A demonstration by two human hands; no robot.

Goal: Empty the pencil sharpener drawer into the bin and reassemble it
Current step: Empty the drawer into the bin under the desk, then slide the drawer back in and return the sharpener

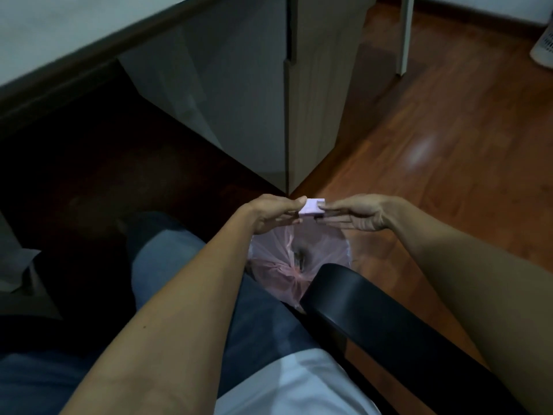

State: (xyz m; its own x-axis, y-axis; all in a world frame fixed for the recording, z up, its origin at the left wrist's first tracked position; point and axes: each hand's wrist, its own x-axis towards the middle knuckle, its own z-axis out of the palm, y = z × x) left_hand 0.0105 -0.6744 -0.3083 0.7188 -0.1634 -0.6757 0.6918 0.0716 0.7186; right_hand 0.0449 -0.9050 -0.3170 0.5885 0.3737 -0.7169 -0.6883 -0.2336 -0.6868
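Sharpener (311, 208) pinched between left hand (270, 215), right hand (357, 215), above bin (299, 259).

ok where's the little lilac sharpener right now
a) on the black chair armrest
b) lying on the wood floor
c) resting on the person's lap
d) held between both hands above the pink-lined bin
d: the lilac sharpener is pinched between the left hand and the right hand, directly above the bin with its pink liner.

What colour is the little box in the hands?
Pale lilac-pink pencil sharpener, seen in the head view.
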